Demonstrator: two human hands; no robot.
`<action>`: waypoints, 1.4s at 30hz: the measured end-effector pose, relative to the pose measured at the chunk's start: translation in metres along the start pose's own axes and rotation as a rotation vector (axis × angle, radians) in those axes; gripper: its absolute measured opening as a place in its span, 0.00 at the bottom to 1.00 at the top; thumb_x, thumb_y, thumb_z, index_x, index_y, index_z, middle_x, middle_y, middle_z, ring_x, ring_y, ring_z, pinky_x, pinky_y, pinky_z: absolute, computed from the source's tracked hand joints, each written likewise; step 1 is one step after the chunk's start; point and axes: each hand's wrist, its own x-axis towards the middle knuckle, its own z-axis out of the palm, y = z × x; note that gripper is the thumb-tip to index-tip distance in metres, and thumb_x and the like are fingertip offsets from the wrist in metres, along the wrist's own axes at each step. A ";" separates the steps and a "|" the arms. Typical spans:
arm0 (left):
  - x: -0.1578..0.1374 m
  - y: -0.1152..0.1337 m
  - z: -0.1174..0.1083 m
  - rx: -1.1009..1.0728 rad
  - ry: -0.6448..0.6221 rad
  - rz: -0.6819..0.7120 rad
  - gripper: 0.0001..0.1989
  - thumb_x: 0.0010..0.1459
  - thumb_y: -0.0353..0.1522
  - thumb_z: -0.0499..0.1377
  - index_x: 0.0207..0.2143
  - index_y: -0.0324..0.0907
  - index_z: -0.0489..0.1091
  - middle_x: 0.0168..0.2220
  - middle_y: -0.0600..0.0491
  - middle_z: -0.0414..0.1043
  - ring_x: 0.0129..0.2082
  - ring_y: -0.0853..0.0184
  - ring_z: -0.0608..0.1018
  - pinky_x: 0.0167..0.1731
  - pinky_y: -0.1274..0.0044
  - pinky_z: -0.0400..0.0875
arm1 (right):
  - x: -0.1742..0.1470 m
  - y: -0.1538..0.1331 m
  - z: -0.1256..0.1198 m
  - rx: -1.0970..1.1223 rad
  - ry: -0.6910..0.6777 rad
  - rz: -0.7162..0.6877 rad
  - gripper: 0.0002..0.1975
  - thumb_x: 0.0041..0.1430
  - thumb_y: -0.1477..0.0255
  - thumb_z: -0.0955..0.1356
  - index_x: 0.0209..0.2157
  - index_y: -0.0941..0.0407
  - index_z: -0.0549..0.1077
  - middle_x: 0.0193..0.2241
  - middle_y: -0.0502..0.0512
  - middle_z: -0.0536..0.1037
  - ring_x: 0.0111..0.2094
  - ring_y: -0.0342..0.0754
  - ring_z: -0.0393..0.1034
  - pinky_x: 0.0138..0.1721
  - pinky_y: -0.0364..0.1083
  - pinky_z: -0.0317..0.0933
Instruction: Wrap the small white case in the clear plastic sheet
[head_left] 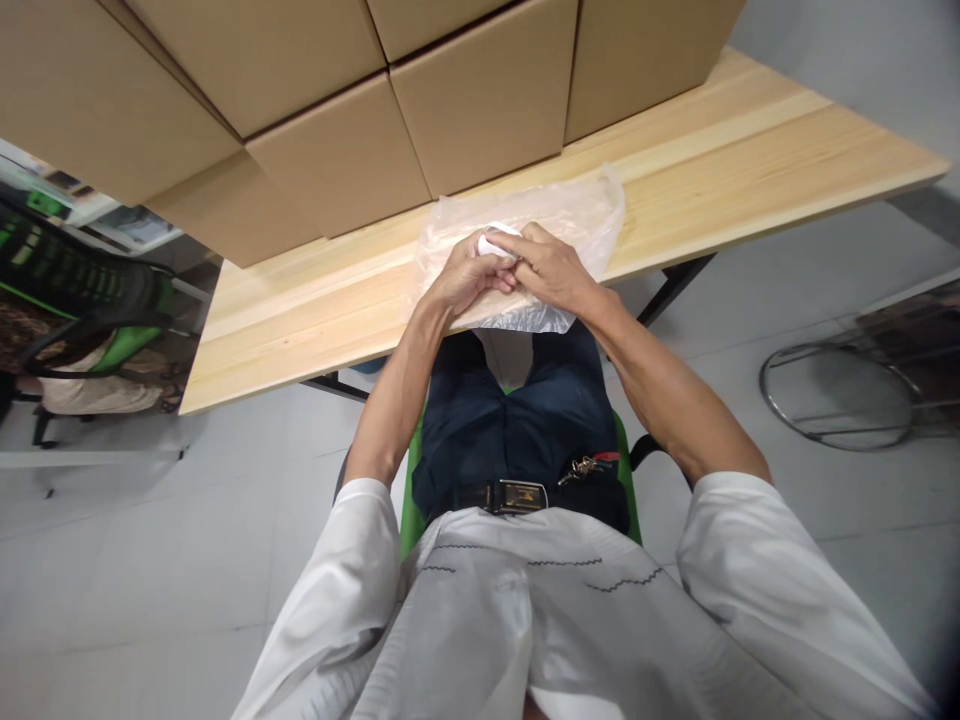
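Observation:
Both hands meet over a clear plastic sheet or bag (581, 215) spread on the wooden table (322, 315). A small white rounded object (501, 238) sits between them; its kind cannot be made out. My left hand (471, 275) curls around the object from the left, with its fingers bent. From the right, my right hand (551, 265) presses its fingers onto the same object. Part of the white object is hidden under the fingers. The near edge of the plastic hangs slightly over the table's front edge.
Large cardboard boxes (480, 95) are stacked along the back of the table. A green and black office chair (90, 270) with a seated person's leg stands at the left. On the right, a round metal stool frame (836, 395) is on the floor.

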 end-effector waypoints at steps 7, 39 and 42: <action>-0.001 0.005 0.006 -0.042 0.033 -0.019 0.27 0.57 0.29 0.79 0.58 0.46 0.78 0.35 0.58 0.83 0.36 0.64 0.91 0.53 0.65 0.92 | -0.001 -0.004 0.000 0.006 0.029 -0.015 0.25 0.85 0.61 0.73 0.76 0.39 0.89 0.52 0.58 0.87 0.56 0.64 0.86 0.65 0.64 0.85; 0.004 -0.008 0.000 -0.021 0.056 0.030 0.29 0.57 0.32 0.82 0.57 0.48 0.76 0.42 0.53 0.87 0.40 0.61 0.92 0.48 0.68 0.90 | 0.008 -0.022 -0.017 0.187 -0.032 0.021 0.16 0.81 0.59 0.75 0.62 0.44 0.92 0.78 0.63 0.84 0.76 0.73 0.81 0.75 0.78 0.81; 0.004 -0.009 -0.002 -0.041 0.035 0.024 0.30 0.59 0.32 0.83 0.59 0.47 0.76 0.47 0.50 0.91 0.39 0.64 0.92 0.47 0.69 0.91 | 0.006 -0.022 -0.017 0.158 0.023 0.007 0.13 0.82 0.58 0.75 0.58 0.44 0.91 0.74 0.63 0.86 0.77 0.73 0.80 0.74 0.77 0.82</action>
